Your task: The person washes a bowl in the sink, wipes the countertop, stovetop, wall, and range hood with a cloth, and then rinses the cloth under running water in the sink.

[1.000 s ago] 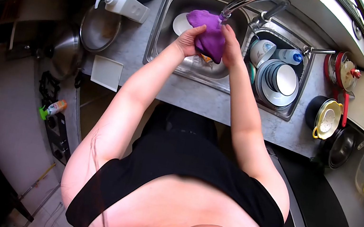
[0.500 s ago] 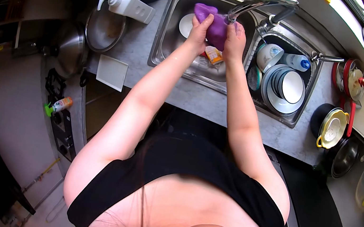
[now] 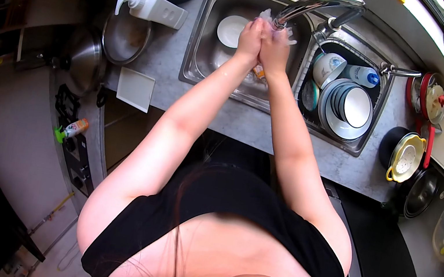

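Observation:
Beneath the spout of the chrome tap (image 3: 321,1), my left hand (image 3: 250,40) and my right hand (image 3: 275,47) are pressed together with curled fingers. Whitish water splashes out around them. The purple cloth that both hands held earlier is hidden now; it appears bunched between my palms. A white bowl (image 3: 231,31) lies in the steel sink basin (image 3: 197,46), left of my hands. Below my wrists, part of an orange and white wrapper (image 3: 259,72) shows in the basin.
A rack (image 3: 357,145) with stacked plates, bowls and a bottle (image 3: 362,75) fills the right basin. A white pump bottle (image 3: 158,10) and a glass lid (image 3: 125,37) are on the left. Pots and a yellow colander (image 3: 406,157) stand at the right.
My hands have come together under the tap, the left moving right and the right moving slightly left. The spread purple cloth has gone out of sight and water now sprays around my fingers.

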The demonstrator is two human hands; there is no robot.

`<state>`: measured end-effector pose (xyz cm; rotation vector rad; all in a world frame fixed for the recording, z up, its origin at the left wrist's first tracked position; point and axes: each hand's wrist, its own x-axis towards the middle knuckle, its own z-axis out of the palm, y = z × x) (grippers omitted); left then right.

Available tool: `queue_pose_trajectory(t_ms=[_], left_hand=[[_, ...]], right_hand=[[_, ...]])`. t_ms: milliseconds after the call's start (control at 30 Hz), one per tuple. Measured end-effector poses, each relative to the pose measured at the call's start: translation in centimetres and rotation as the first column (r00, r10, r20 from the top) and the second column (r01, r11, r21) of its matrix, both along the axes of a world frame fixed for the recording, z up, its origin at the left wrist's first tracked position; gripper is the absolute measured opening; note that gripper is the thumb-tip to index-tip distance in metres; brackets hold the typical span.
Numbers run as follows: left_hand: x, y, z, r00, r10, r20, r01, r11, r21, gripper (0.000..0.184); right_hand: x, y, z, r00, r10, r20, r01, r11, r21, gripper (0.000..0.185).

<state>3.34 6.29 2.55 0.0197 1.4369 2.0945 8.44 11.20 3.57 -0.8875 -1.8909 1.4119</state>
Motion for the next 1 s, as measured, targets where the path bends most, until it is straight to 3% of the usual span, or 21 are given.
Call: queue_pose_trajectory(t_ms=[67,100,133,167,200,233,300,333,367,400,467,500,533,600,667,800,933,1000], left_hand=[[0.2,-0.2,0.9,1.0,0.005,0.01,-0.005,0.997,-0.077,0.022],[0.0,-0.2,0.7,1.0,-0.011,-0.005,0.01,0.993,-0.118,0.021],[-0.1,-0.4,0.4,0.999,-0.029,-0.02,0.026,0.987,-0.161,0.021],[-0.4,-0.7,0.0,0.997,-0.077,-0.021,0.074,0.99,-0.117,0.021],[-0.7,-1.2,0.1,0.992,-0.123,-0.025,0.121,0.99,-0.071,0.022],[-1.0,-1.3,0.2,0.985,-0.168,-0.031,0.167,0.986,-0.025,0.023],[-0.7,-1.0,2.0,0.977,-0.023,0.214,0.023,1.0,0.004,0.025],[-0.6,-1.0,2.9,0.941,0.049,0.334,-0.053,0.999,0.003,0.027],[-1.2,-1.0,1.8,0.92,0.0,0.393,-0.019,0.999,0.045,0.029],[-1.3,-1.0,2.1,0.882,-0.083,0.464,0.029,0.992,0.122,0.03],[-1.7,-0.9,2.8,0.777,-0.261,0.573,0.108,0.952,0.287,0.034],[-3.0,-2.1,-0.1,0.633,-0.585,0.507,0.229,0.767,0.599,0.033],[-3.1,-2.5,-0.7,0.562,-0.666,0.489,0.246,0.7,0.671,0.032],[-2.1,-2.4,-1.7,0.546,-0.594,0.59,0.172,0.769,0.616,0.031],[-1.3,-1.7,-1.7,0.585,-0.448,0.676,0.108,0.869,0.482,0.029],[-1.9,-0.7,-1.7,0.689,-0.201,0.697,0.061,0.974,0.22,0.027],[-2.9,-0.2,-3.6,0.814,-0.04,0.58,0.06,0.998,-0.015,0.019],[-3.2,-0.8,-3.8,0.862,-0.02,0.506,-0.001,0.999,0.04,0.018]], right_hand=[[-0.4,1.4,-0.4,0.989,0.083,0.122,-0.089,0.995,0.039,0.027],[-0.5,2.4,-1.3,0.98,0.159,0.118,-0.192,0.91,0.368,0.028],[-0.8,3.1,-1.9,0.984,0.169,0.062,-0.169,0.986,0.001,0.026],[-1.1,3.6,-2.6,0.988,0.156,0.006,-0.143,0.918,-0.369,0.024],[-1.3,4.0,-3.0,0.991,0.125,-0.042,-0.119,0.718,-0.685,0.022],[-1.0,4.0,-3.3,0.974,0.061,-0.216,-0.201,0.663,-0.721,0.022],[-0.4,3.6,-2.1,0.988,-0.001,-0.154,-0.046,0.953,-0.3,0.019],[0.1,3.0,-1.0,0.99,-0.041,-0.137,0.035,0.998,-0.049,0.018],[0.7,2.4,-0.7,0.999,0.0,-0.047,0.002,0.999,0.039,0.019],[0.8,1.0,1.4,0.998,0.0,-0.065,-0.007,0.995,-0.096,0.022],[1.5,-0.9,2.9,0.988,0.113,-0.102,-0.087,0.969,0.233,0.023],[1.5,-1.6,3.7,0.978,0.176,-0.108,-0.138,0.945,0.297,0.022],[1.5,-2.2,4.5,0.965,0.238,-0.11,-0.185,0.915,0.359,0.022],[1.4,-2.9,5.4,0.916,0.376,-0.142,-0.275,0.844,0.46,0.02],[0.9,-2.6,4.8,0.894,0.422,-0.153,-0.286,0.797,0.531,0.019],[-0.4,0.0,1.4,0.968,0.192,-0.163,-0.088,0.866,0.492,0.018],[-0.8,2.7,-1.3,0.993,0.029,-0.116,0.009,0.949,0.315,0.019],[-0.5,3.7,-3.0,0.996,-0.04,-0.079,0.056,0.976,0.21,0.017]])
